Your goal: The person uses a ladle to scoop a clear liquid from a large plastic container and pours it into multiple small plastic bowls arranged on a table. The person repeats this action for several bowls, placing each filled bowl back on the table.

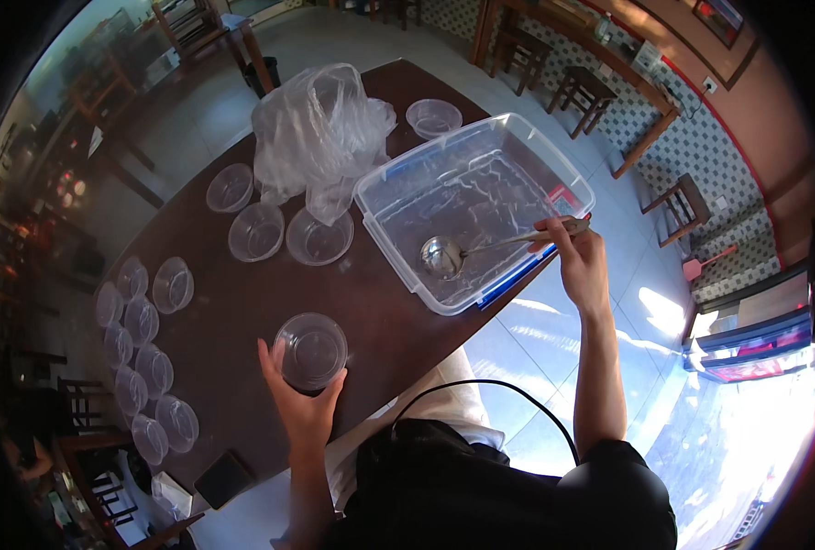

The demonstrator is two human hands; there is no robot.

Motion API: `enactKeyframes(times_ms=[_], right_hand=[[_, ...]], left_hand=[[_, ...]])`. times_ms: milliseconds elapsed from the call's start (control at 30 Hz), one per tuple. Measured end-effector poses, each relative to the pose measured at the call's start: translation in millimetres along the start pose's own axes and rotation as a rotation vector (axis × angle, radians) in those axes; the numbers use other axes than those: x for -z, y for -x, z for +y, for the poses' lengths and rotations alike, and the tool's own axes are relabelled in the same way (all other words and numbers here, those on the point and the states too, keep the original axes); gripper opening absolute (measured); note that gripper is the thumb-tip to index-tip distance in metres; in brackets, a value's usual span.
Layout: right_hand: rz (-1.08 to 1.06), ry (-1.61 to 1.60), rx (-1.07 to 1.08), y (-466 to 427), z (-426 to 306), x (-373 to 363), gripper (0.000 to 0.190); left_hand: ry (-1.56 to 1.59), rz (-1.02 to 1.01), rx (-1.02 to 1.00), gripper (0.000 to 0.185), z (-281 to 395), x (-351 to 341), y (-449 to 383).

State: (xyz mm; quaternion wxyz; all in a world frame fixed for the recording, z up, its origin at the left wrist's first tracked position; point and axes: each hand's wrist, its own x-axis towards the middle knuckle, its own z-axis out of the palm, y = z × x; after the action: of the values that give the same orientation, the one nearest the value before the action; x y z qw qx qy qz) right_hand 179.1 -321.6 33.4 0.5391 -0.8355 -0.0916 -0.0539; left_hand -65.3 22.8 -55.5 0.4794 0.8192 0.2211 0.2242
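Observation:
My left hand [304, 405] is wrapped around the near side of a round clear plastic bowl [313, 350], thumb on its right and fingers on its left. In my right hand [572, 251] is the handle of a metal ladle [442, 258]. The ladle's round bowl hangs over or within a large clear plastic storage box [387, 247] with blue side latches; I cannot tell whether it touches the bottom. Whitish streaks and glints show inside the box. Whether the plastic bowl holds anything is hard to see.
Several more clear bowls [154, 371] stand along the table's left side. Three others [256, 232] sit by a crumpled clear plastic bag [321, 130], and one bowl [433, 118] is behind the box. A dark phone-like slab [223, 479] lies at the near left edge of the brown table [242, 302].

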Motion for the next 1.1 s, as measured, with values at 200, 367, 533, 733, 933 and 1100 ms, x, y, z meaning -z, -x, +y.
enactKeyframes(times_ms=[200, 367, 533, 733, 933, 1100], right_hand=[[-0.120, 0.020, 0.023, -1.1, -13.4, -1.3, 0.036], [-0.108, -0.071, -0.072, 0.2, -13.0, 9.6, 0.035], [-0.017, -0.162, -0.113, -2.3, -21.0, 20.3, 0.035], [0.059, -0.195, 0.036, -10.5, -66.5, 41.4, 0.034], [0.054, -0.252, 0.176, -12.9, -119.0, 41.8, 0.035], [-0.128, -0.143, 0.342, 2.4, -139.7, 32.7, 0.035]], left_hand=[[0.214, -0.062, -0.032, 0.131, 18.0, -20.5, -3.4], [0.284, -0.116, -0.126, 0.136, 40.5, -34.3, -5.7], [0.287, -0.170, -0.151, 0.136, 60.9, -37.6, -10.5], [0.291, -0.160, -0.238, 0.125, 80.5, -39.6, -20.9], [0.257, -0.159, -0.226, 0.118, 107.9, -44.7, -33.7], [0.225, -0.165, -0.297, 0.115, 121.6, -48.8, -52.0]])
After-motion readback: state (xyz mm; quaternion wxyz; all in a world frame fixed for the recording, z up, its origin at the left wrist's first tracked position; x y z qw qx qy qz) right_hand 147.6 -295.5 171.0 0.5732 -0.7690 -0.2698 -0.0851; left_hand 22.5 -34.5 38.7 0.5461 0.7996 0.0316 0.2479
